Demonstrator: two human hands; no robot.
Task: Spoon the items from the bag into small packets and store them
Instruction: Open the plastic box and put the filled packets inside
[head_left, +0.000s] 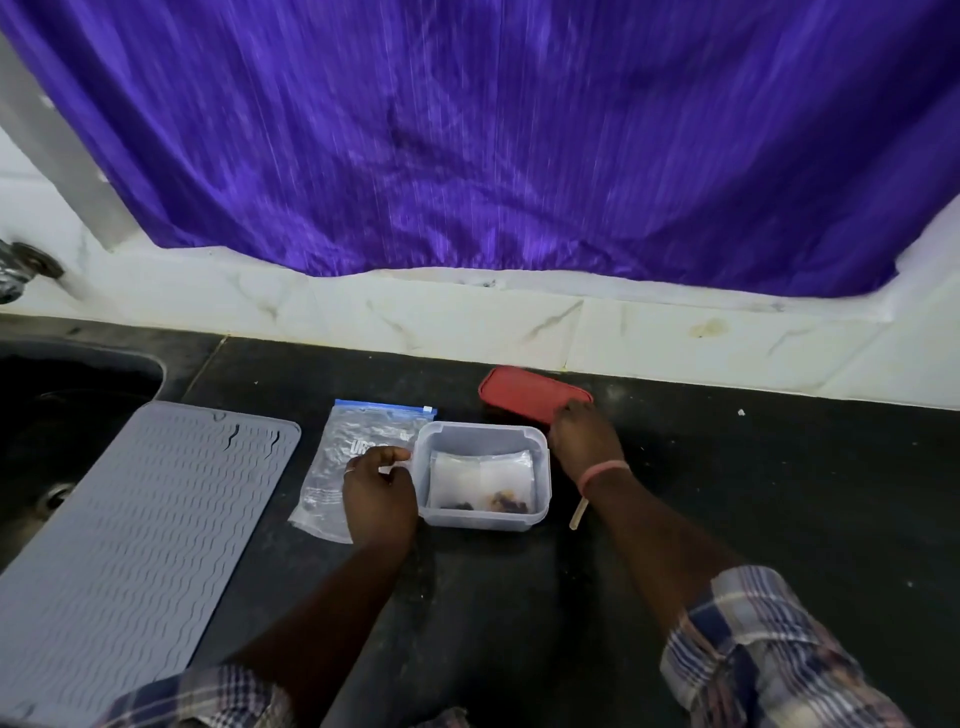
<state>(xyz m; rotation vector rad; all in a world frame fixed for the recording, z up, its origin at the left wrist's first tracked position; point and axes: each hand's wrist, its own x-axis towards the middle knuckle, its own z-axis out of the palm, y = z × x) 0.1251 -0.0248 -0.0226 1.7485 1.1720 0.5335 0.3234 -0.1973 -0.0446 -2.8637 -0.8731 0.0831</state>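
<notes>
Storing step, closing up. Reaching right hand (584, 441) onto red lid (530, 395) near counter's (779, 493) back edge, fingers curling over its near rim; grip hard to tell. Resting left hand (379, 493) on emptied zip bag (358, 441), thumb and fingers pinching beside clear container (485, 473) holding filled packets (480, 480). Wooden spoon (578, 513) lying just right. Next: lifting lid, aligning over rim, pressing shut.
</notes>
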